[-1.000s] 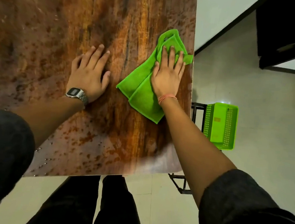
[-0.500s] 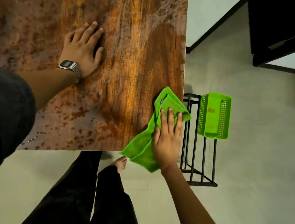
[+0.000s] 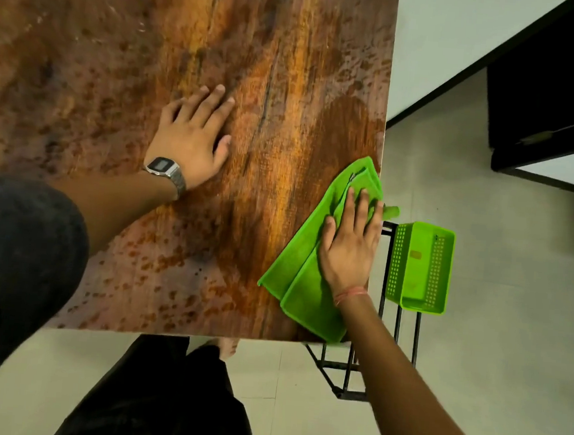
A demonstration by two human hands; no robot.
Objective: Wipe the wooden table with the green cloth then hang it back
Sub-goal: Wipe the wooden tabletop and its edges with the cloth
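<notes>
We wipe near the table's right edge

Our right hand (image 3: 348, 248) presses flat, fingers spread, on the green cloth (image 3: 308, 280) at the table's (image 3: 222, 57) near right corner; our left hand (image 3: 192, 137) lies open, palm down, mid-table; a green basket (image 3: 420, 267) hangs just beyond that edge.

The counter (image 3: 125, 67) is mottled orange-brown with dark grain streaks and rusty speckles. The cloth (image 3: 307, 287) is bright green, matching the perforated green basket (image 3: 422, 269) on a black rack (image 3: 347, 376). The floor (image 3: 509, 338) is pale grey.
</notes>
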